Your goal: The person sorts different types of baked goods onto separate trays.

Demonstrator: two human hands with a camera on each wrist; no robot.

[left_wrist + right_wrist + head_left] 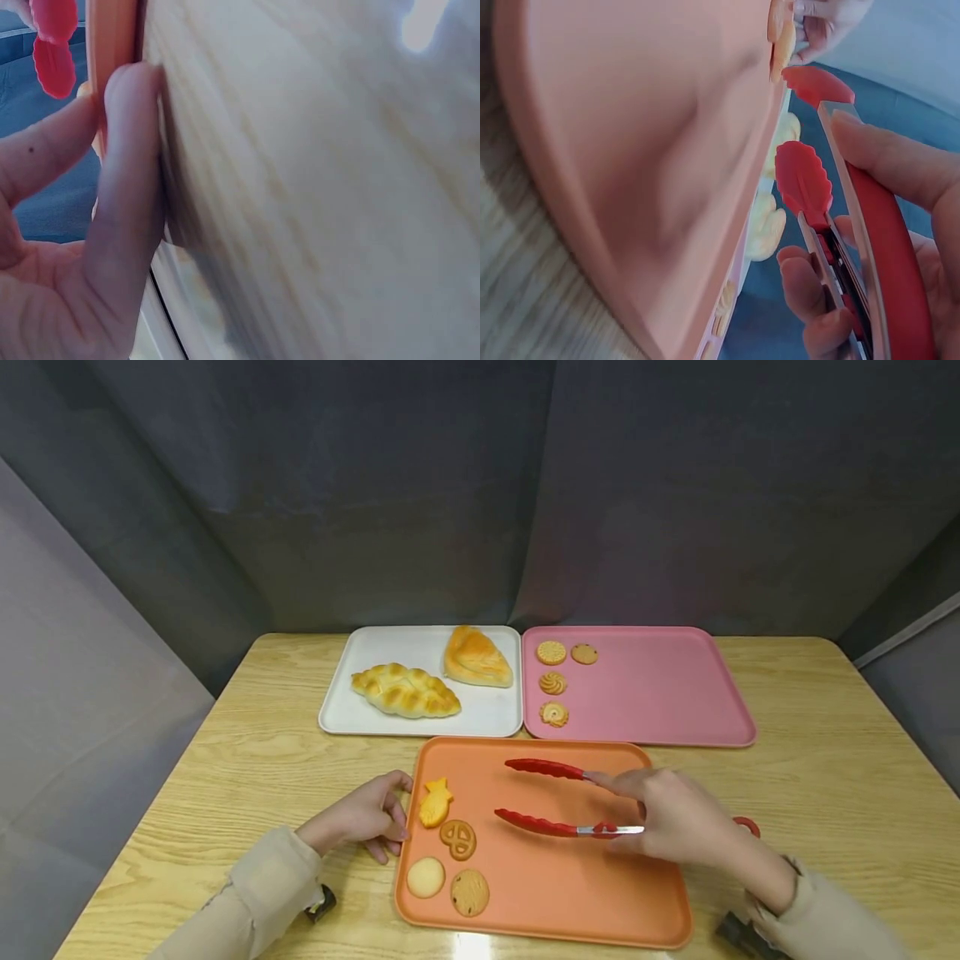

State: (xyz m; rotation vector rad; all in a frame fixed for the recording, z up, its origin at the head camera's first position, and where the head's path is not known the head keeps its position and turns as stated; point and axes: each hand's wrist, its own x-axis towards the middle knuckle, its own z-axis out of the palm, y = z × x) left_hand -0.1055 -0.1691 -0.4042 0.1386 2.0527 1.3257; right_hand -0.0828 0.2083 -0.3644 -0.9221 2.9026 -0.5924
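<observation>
An orange tray (570, 893) lies nearest me with several biscuits at its left: a fish-shaped one (434, 802), a pretzel-shaped one (458, 839), a pale round one (425, 877) and a chip cookie (470, 892). My right hand (678, 817) grips red tongs (551, 822) over the tray, their arms spread apart with nothing between them; the tongs (810, 180) fill the right wrist view. My left hand (367, 816) rests on the table with curled fingers touching the tray's left edge (112, 45).
A white tray (352, 710) with two bread loaves (406, 690) sits behind left. A pink tray (660, 693) with several small cookies (552, 683) sits behind right. The wooden table (825, 760) is walled by grey curtains.
</observation>
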